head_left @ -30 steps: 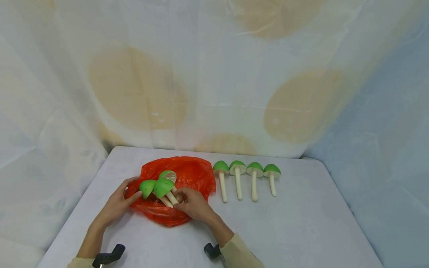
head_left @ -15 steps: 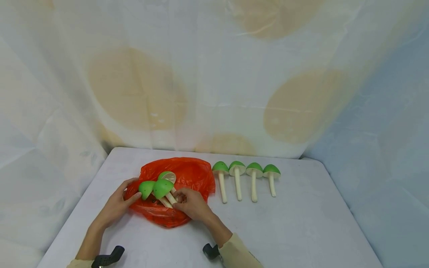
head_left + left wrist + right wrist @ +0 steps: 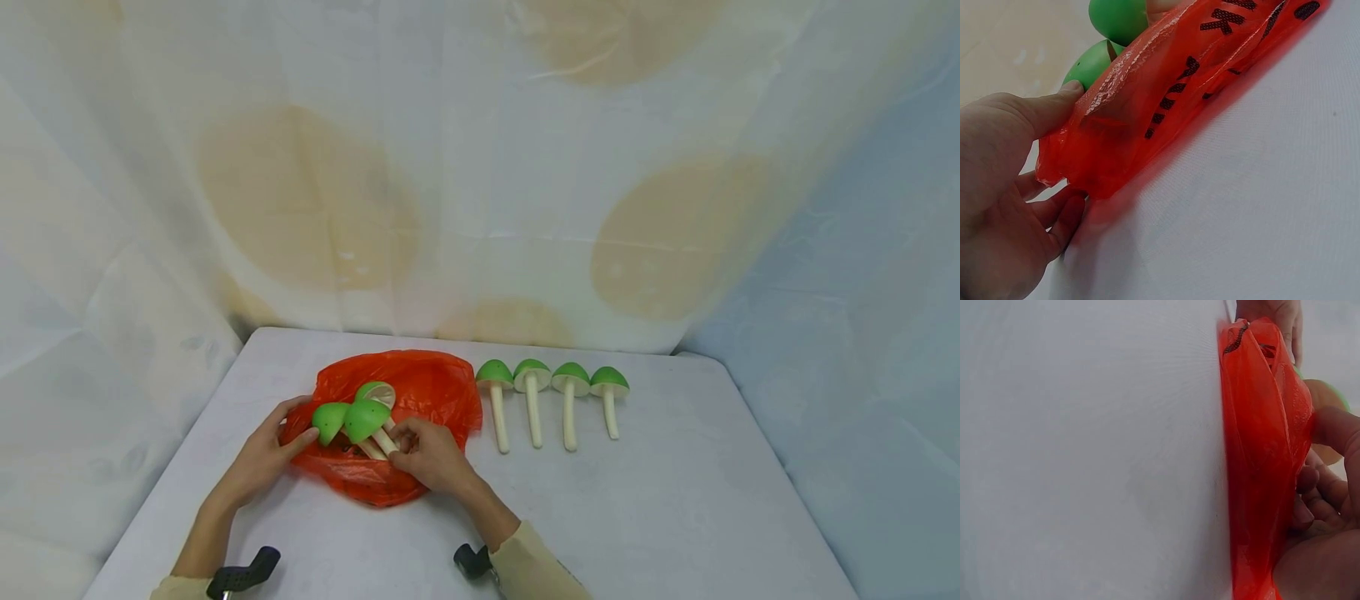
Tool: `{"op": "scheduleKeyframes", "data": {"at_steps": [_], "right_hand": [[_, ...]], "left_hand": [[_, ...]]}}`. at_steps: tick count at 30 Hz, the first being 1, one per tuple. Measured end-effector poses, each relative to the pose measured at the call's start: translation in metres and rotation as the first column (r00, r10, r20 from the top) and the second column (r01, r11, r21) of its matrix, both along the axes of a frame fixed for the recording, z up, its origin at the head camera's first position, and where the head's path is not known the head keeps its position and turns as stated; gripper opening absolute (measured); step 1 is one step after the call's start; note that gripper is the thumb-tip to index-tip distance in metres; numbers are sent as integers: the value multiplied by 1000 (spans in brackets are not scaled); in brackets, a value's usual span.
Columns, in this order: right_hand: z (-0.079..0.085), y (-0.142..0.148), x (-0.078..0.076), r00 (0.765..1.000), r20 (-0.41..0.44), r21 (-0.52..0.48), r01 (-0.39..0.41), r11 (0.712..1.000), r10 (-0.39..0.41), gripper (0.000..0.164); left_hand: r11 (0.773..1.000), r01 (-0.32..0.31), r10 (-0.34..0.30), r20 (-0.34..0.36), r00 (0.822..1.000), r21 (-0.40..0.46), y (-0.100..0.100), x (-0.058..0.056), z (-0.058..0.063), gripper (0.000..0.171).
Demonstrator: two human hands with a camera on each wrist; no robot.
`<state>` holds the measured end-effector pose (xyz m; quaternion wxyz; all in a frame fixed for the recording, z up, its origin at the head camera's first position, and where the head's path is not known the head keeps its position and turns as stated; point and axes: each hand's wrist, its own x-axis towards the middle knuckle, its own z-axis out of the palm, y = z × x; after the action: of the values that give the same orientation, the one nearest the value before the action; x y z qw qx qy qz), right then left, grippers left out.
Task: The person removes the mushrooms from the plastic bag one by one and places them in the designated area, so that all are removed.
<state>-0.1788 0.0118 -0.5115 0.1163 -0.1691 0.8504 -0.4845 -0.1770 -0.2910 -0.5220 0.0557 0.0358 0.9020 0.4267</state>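
Left hand (image 3: 270,450) is holding a red bag (image 3: 435,383) at nine o'clock; right hand (image 3: 431,457), at four, is pinching a mushroom (image 3: 369,421); little is changing, so neither is releasing.

I see pale khaki sleeves: the left sleeve (image 3: 180,589) low between seven and eight o'clock, the right sleeve (image 3: 534,567) between five and six. A black, bent left mount (image 3: 247,573) sits by one cuff, a stubbier-looking right mount (image 3: 471,562) by the other.
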Motion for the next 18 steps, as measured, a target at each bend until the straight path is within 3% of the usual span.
{"op": "scheduleKeyframes", "data": {"at_steps": [18], "right_hand": [[4,1,2,999,25,-54,43,998,-42,17]], "left_hand": [[1000,-4,4,16,1000,11,1,0,2,76]]}}
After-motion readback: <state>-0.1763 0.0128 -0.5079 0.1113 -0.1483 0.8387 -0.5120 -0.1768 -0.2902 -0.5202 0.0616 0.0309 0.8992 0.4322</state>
